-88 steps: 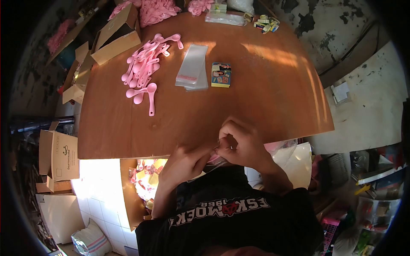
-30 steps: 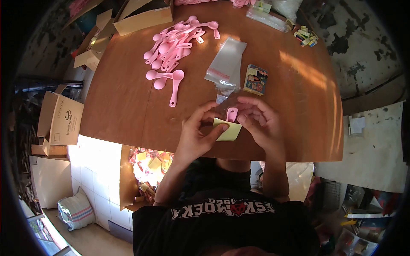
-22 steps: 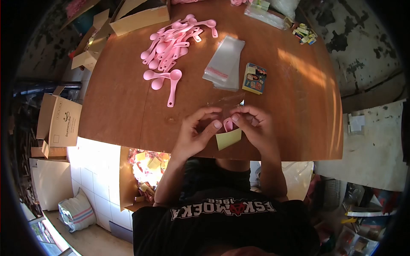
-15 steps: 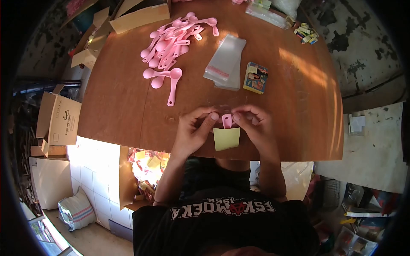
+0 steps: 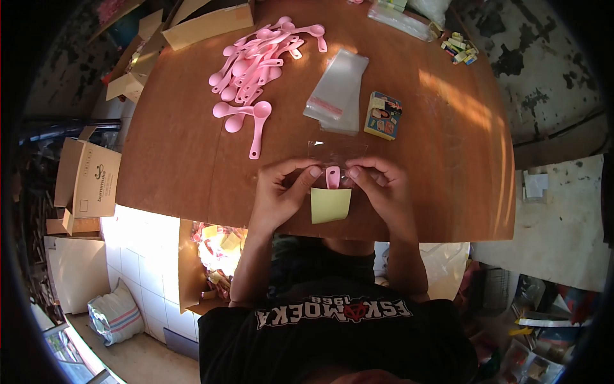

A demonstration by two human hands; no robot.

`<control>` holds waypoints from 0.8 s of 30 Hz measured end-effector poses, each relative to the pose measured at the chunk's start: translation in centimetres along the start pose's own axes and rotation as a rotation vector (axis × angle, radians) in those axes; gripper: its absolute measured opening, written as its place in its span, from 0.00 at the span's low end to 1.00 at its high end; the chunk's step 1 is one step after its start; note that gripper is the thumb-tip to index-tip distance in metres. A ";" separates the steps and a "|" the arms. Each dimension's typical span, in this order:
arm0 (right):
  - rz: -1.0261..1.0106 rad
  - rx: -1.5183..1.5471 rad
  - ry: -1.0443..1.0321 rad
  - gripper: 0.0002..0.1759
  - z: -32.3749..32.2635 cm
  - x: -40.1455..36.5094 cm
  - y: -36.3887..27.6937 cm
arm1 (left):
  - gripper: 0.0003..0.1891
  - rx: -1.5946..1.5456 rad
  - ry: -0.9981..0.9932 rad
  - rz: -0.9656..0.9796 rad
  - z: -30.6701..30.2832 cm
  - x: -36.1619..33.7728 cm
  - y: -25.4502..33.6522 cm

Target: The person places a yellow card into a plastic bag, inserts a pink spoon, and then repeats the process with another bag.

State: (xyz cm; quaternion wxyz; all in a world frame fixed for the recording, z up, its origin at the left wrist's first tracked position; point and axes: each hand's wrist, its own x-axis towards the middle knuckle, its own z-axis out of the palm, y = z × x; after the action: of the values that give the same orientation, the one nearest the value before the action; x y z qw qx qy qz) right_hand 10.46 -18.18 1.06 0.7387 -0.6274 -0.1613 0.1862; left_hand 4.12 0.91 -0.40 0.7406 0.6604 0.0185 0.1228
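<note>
Between my two hands is a clear plastic bag [image 5: 336, 152], pinched at its sides near the opening. My left hand [image 5: 281, 192] has thumb and fingers closed on its left edge, and my right hand [image 5: 382, 190] grips the right edge the same way. A pink handle end [image 5: 332, 178] with a hole, like those of the spoons on the table, shows inside the bag. A yellow paper card [image 5: 330, 205] hides the part below it. Beyond my hands lie a stack of clear bags [image 5: 339, 89] and a small printed box [image 5: 384, 116].
A pile of pink measuring spoons [image 5: 259, 61] covers the far left of the wooden table [image 5: 185, 160]. Small packets [image 5: 458, 48] lie at the far right. Cardboard boxes [image 5: 97, 179] stand at the left, and an open box [image 5: 186, 262] of packed items sits below the table edge.
Both hands have shifted slightly left with the bag, the left one more. The bag's clear upper flap now stands out more plainly above the handle.
</note>
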 end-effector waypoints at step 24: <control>-0.189 -0.124 -0.187 0.13 -1.1 -0.6 -0.1 | 0.13 0.030 -0.238 0.095 -2.7 -0.2 0.4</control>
State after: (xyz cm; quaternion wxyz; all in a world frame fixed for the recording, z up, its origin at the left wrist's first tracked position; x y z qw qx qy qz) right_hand 10.41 -19.40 0.98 0.6945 -0.6337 -0.2990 0.1633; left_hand 3.33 3.56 -0.36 0.7210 0.6814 -0.0991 0.0783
